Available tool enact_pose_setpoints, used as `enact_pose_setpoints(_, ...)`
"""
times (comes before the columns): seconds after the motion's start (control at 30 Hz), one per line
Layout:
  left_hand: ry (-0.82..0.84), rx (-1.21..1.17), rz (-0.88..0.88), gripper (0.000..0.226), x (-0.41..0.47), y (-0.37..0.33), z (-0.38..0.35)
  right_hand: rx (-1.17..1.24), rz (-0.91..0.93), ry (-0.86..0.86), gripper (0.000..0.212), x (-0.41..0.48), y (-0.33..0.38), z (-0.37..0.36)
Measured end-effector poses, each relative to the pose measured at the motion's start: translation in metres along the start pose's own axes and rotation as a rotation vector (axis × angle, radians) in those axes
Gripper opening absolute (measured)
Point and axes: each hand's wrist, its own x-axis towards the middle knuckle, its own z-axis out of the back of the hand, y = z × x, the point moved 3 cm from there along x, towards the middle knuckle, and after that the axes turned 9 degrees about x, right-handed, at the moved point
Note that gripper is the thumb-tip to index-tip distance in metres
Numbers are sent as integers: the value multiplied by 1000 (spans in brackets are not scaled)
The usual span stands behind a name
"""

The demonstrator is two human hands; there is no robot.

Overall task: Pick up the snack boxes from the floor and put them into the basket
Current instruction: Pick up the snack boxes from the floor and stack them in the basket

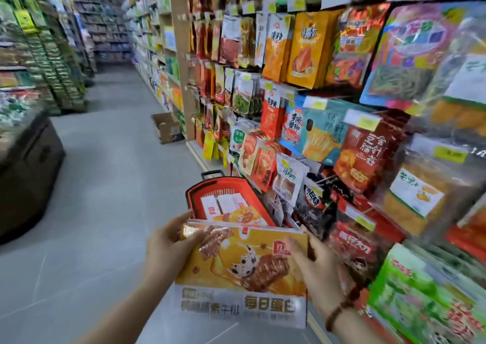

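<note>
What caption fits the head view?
Both hands, left hand and right hand, hold a snack box above the red basket.

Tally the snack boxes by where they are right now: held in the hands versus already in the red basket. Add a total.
Held in both hands: 1 snack box
In the red basket: 3 snack boxes showing; any beneath are hidden
Total visible: 4

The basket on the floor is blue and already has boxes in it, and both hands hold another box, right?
Not quite. The head view shows the basket is red, not blue. It already has boxes in it, and the left hand and right hand hold another snack box.
</note>
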Motion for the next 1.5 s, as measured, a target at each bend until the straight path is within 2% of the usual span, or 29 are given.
enact_pose_setpoints(0.1,21,14,38,48,63,20,-14,-18,-81,-2,88,53,-30,-34)
enact_pose_setpoints(0.3,56,53,85,46,182,34,-43,-10,-243,-14,49,145,-51,-90)
enact_pose_setpoints(0.37,81,68,109,48,216,40,-54,-36,-261,-31,42,173,-58,-103)
enact_pose_setpoints(0.47,109,90,157,49,268,52,-69,-43,-249,-63,61,217,-70,-125)
enact_pose_setpoints(0.53,108,117,174,52,302,58,-83,-56,-252,-87,66,248,-80,-136)
enact_pose_setpoints(0.73,163,166,166,45,415,56,-140,-15,-335,-183,46,345,-112,-160)
enact_pose_setpoints(0.83,190,181,167,46,467,60,-169,12,-385,-234,69,391,-136,-174)
enact_pose_setpoints(0.9,229,189,171,49,499,68,-186,0,-427,-263,73,415,-146,-183)
enact_pose_setpoints(1.03,330,267,158,59,556,85,-225,-21,-503,-360,40,453,-162,-193)
enact_pose_setpoints(1.1,390,294,154,60,584,96,-246,-33,-538,-423,41,468,-174,-202)
enact_pose_setpoints(1.2,523,362,136,68,625,119,-278,-2,-593,-525,60,488,-201,-221)
enact_pose_setpoints(1.23,571,372,130,70,637,128,-290,17,-632,-560,60,494,-210,-228)
enact_pose_setpoints(1.33,689,455,48,64,678,150,-326,76,-718,-677,36,509,-235,-255)
enact_pose_setpoints(1.5,869,524,-6,58,726,190,-391,7,-814,-822,29,537,-284,-282)
